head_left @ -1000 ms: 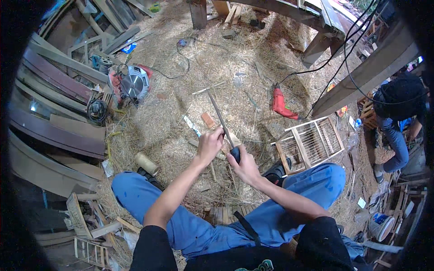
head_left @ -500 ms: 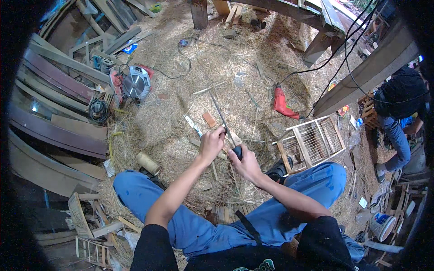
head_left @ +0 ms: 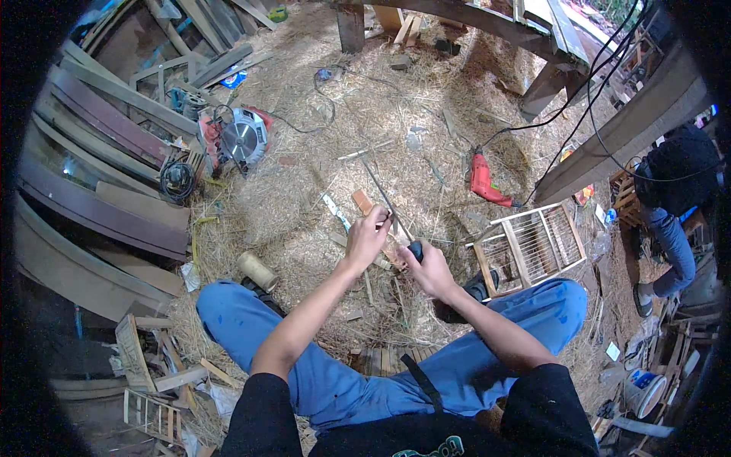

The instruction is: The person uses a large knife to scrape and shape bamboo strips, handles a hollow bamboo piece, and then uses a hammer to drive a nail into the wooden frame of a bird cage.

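Observation:
My right hand grips the black handle of a long, thin metal tool, blade or file unclear, angled away from me. Close beside its shaft, my left hand has thumb and fingers pinched on a small thin piece, too small to identify. Beneath and beyond the hands lie an orange-brown block, a pale printed strip and wood scraps on straw and shavings. A slatted wooden cage frame lies right of my right hand.
A circular saw and planks are at left; a red drill with cords lies right. A cardboard tube sits near my left foot. Heavy timbers stand beyond. A co-worker bends at far right.
The view has shifted slightly, moving the scene right and down. Both hands and the long tool have moved a little forward, and the small piece in my left fingers shows more.

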A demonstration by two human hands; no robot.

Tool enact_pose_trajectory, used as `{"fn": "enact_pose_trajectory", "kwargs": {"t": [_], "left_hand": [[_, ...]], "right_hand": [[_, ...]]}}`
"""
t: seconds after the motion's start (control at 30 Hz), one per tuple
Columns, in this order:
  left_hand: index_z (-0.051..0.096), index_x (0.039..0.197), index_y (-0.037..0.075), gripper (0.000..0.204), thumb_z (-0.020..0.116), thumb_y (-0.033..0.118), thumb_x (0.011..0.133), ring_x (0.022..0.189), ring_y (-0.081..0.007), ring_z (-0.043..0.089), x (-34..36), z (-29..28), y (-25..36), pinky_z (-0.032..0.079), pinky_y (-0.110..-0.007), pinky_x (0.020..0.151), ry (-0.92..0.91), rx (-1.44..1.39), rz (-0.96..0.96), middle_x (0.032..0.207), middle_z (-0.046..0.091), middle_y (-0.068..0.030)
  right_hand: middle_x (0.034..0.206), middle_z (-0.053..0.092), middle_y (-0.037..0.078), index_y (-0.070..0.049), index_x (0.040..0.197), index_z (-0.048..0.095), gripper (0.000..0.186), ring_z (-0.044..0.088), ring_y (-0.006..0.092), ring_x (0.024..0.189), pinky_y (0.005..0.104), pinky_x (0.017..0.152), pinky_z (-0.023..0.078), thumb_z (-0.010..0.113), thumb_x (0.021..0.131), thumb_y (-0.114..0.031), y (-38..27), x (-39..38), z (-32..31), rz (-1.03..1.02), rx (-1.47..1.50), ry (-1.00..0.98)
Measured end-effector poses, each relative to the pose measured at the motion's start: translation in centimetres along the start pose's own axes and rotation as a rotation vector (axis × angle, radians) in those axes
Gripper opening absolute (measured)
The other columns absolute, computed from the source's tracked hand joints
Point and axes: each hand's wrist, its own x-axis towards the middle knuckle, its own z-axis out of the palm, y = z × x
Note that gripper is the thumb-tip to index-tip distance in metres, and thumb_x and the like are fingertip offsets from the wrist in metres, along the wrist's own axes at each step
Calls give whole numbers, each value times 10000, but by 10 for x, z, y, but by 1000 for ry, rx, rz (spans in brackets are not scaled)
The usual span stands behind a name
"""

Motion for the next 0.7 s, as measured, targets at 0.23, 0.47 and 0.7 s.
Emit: {"fn": "enact_pose_trajectory", "kwargs": {"t": [0.23, 0.47, 0.7], "left_hand": [[641, 1119, -5, 222, 636, 135, 947, 1061, -287, 692, -20, -25, -15, 558, -384, 905, -136, -157, -132, 1102, 712, -192], [658, 1085, 26, 214, 617, 193, 958, 637, -231, 705, -38, -20, -107, 532, -369, 605, 3, -71, -185, 890, 733, -180], [668, 1069, 66, 229, 620, 243, 932, 856, -294, 715, -50, 21, -188, 541, -402, 757, 30, -107, -422, 938, 728, -162]], "right_hand": [[789, 653, 295, 42, 978, 598, 480, 657, 478, 803, 496, 712, 510, 607, 949, -436, -5, 3, -10, 22, -8, 18], [821, 663, 292, 27, 988, 598, 514, 654, 481, 819, 523, 725, 505, 582, 948, -485, -9, 4, -8, 16, -123, -19], [807, 662, 289, 13, 1029, 591, 484, 657, 476, 808, 519, 718, 510, 603, 945, -464, -22, 7, -7, 48, -141, -29]]}}
